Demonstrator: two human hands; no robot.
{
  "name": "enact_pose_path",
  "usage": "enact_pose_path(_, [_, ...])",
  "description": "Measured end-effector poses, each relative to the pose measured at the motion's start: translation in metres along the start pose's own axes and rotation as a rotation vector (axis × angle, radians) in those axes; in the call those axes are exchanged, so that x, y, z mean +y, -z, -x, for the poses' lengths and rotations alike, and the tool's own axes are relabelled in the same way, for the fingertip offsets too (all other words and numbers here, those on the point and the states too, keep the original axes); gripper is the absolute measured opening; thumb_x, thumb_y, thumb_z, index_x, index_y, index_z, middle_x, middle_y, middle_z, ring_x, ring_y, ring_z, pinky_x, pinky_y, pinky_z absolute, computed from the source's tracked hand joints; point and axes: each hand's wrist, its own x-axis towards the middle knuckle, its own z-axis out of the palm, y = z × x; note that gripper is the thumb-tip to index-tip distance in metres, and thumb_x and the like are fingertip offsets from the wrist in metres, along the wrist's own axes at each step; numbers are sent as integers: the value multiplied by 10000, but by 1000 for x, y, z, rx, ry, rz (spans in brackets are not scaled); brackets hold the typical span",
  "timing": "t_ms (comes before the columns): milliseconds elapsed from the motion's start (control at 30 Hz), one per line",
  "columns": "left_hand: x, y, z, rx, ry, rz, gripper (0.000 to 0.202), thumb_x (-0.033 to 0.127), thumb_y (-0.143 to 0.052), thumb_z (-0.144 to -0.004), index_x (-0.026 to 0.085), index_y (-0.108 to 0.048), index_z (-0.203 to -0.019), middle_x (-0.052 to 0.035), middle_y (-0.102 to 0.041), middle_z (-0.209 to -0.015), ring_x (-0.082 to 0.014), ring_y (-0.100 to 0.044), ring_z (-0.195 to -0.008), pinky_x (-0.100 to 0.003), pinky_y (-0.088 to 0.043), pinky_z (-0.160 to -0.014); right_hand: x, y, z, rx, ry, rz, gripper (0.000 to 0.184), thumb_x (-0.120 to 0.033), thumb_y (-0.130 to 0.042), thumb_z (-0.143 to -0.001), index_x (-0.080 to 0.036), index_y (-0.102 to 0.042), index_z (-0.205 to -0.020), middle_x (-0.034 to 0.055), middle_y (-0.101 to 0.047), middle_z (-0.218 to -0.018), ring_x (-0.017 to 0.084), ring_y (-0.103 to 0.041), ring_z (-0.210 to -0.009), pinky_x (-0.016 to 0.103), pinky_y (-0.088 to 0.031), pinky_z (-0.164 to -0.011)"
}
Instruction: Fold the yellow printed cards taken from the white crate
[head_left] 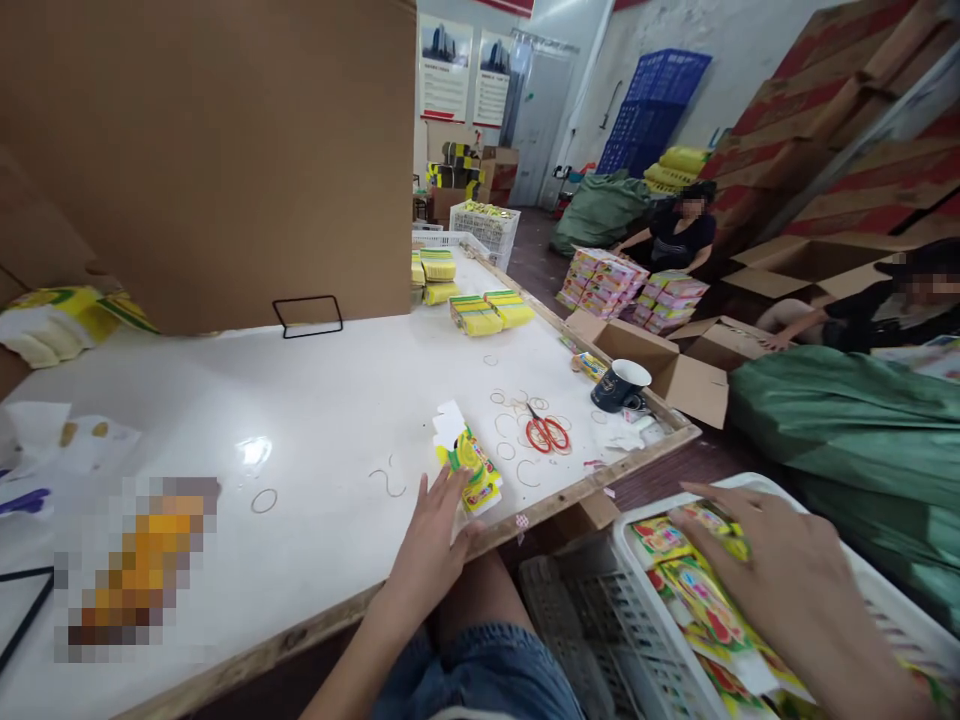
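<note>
My left hand (439,510) rests at the near edge of the white table (322,430), fingers stretched over a flat yellow-and-green printed carton (480,470) with white end flaps. My right hand (780,560) is above a white plastic basket (626,560), its thumb and fingers apart. Inside the basket lie several similar printed cartons (701,595), partly covered by the hand; I cannot tell whether it touches them. Red-handled scissors (547,432) lie among loose rubber bands (506,425), to the right of the flat carton.
A dark mug (621,385) stands near the table's right corner. Yellow bundles (491,312) sit at the back, beside a large cardboard sheet (262,160). Open cardboard boxes (660,360) and a green sack (847,430) are on the right. Two people sit beyond, by stacked pink packs (604,280).
</note>
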Motion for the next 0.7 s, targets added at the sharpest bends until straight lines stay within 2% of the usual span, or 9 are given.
enact_pose_path(67, [-6,-10,-8,-57,-29,-49,630,287,-487,-874,77,-284,-1432,-113,-298,-1468,-224,-128,-1413,-461,84,-1144,-17,-21,-1,-72,-7,-203,459,-566,-489,-803,-208,-678,-1019,99,-624,-1022,276,-541,-973,447,-366,-895])
enact_pose_path(167, [-9,-24,-9,-84,-63,-20,664,239,-498,-856,102,-238,-1451,-106,-293,-1469,-204,-176,-1404,-456,96,-1140,-73,-79,-3,-287,-67,-522,408,-459,-493,-829,-138,-659,-1020,116,-614,-1038,262,-526,-973,412,-369,-901])
enact_pose_path(233, [-10,-29,-4,-89,-81,2,656,230,-486,-861,136,-228,-1457,-95,-295,-1470,-185,-199,-1398,-452,80,-1145,-107,-116,-5,-324,-66,-559,418,-388,-501,-828,-87,-636,-1086,147,-602,-1039,289,-510,-979,431,-353,-901])
enact_pose_path(300, [-12,-29,1,-82,-80,31,651,218,-487,-857,149,-236,-1454,-95,-306,-1465,-175,-227,-1389,-446,64,-1152,-126,-139,-7,-312,-91,-585,395,-322,-534,-791,-58,-630,-1068,174,-594,-1018,325,-484,-987,459,-326,-902])
enact_pose_path(433, [-14,-26,1,-38,-47,116,597,239,-475,-874,159,-283,-1434,-90,-343,-1450,-174,-249,-1381,-430,-29,-1168,-129,-146,-8,-234,-224,-744,277,-321,-568,-756,-104,-608,-923,144,-599,-942,300,-497,-925,445,-345,-871])
enact_pose_path(533, [-8,-20,0,174,34,299,511,320,-445,-912,177,-328,-1389,-86,-355,-1439,-172,-280,-1363,-378,-211,-1138,-124,-140,-6,-224,-363,-979,358,-465,-535,-793,-131,-542,-922,98,-606,-814,219,-545,-721,372,-431,-708])
enact_pose_path(600, [-1,-12,6,316,85,458,439,374,-441,-920,174,-392,-1308,-95,-434,-1360,-162,-416,-1260,-322,-340,-1059,-121,-138,-4,-225,-436,-1151,464,-545,-546,-770,-137,-489,-984,88,-618,-824,195,-575,-701,333,-460,-660])
enact_pose_path(667, [6,-3,22,258,109,547,337,389,-455,-916,159,-488,-1159,-85,-562,-1160,-147,-550,-1041,-279,-434,-918,-119,-137,-4,-218,-504,-1278,573,-575,-616,-702,-141,-445,-1035,86,-629,-847,194,-602,-747,322,-480,-680])
enact_pose_path(700, [8,1,33,136,119,562,292,383,-468,-910,150,-530,-1073,-74,-600,-1040,-142,-568,-947,-265,-446,-853,-118,-137,-4,-219,-539,-1320,624,-573,-661,-658,-141,-434,-1048,84,-632,-845,196,-608,-760,321,-485,-688])
